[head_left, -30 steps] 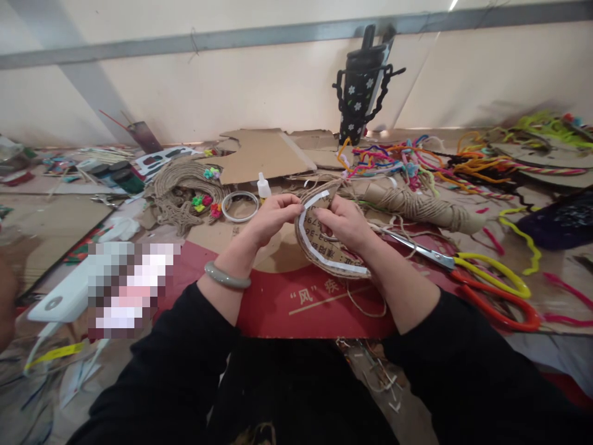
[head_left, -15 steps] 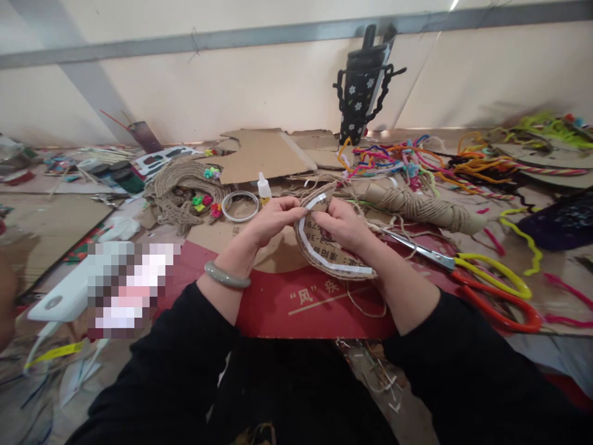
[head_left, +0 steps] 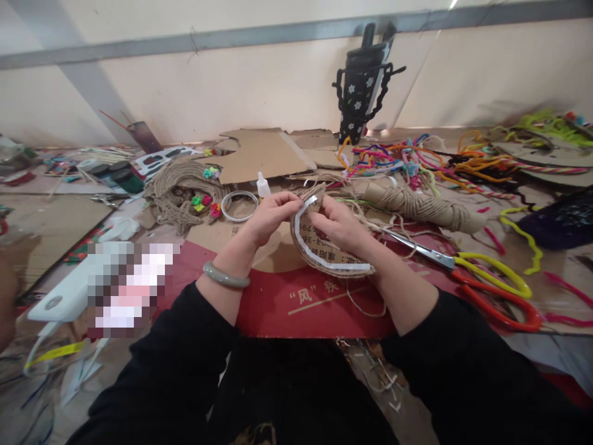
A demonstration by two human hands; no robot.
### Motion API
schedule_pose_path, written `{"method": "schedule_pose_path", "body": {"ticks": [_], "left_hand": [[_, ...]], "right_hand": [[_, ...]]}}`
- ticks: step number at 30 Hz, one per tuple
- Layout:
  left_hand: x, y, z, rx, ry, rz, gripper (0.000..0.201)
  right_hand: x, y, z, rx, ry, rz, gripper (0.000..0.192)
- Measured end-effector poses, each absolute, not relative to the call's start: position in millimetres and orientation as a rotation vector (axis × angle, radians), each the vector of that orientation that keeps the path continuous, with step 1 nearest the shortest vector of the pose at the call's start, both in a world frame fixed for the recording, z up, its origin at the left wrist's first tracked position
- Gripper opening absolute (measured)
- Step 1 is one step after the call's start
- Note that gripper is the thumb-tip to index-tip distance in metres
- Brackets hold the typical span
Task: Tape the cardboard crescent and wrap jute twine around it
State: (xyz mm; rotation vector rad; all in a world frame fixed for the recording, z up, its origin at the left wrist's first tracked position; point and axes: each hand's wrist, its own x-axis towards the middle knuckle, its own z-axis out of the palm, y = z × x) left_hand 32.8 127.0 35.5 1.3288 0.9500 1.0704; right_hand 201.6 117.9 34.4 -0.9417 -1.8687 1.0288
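Both hands hold a curved cardboard piece [head_left: 324,250] edged with jute twine and a white tape strip along its rim. My left hand [head_left: 271,216], with a grey-green bangle at the wrist, pinches the top end of the strip. My right hand [head_left: 340,225] grips the cardboard's upper middle, fingers pressing near the same end. A loose jute strand [head_left: 361,306] hangs from the piece over the red cardboard sheet [head_left: 296,303] below.
Scissors with yellow and orange handles [head_left: 486,281] lie to the right. A jute roll [head_left: 417,207], coloured pipe cleaners [head_left: 393,157], a small glue bottle [head_left: 263,185], a tape ring [head_left: 239,206], a coiled jute mat [head_left: 183,188] and a black flowered bottle [head_left: 359,93] sit behind.
The cardboard piece has turned slightly and shifted left; my fingers have moved closer together at the top end of the white strip.
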Motion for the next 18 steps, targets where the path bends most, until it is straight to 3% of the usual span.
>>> {"method": "schedule_pose_path", "body": {"ticks": [10, 18], "left_hand": [[35.0, 125.5, 37.9, 1.345, 1.022, 1.071, 0.019], [34.3, 124.9, 39.2, 1.418, 1.034, 1.021, 0.021]], "right_hand": [[200.5, 117.4, 36.0, -0.906, -2.021, 0.869, 0.035], [201.0, 118.1, 32.0, -0.957, -2.042, 0.896, 0.032]]}}
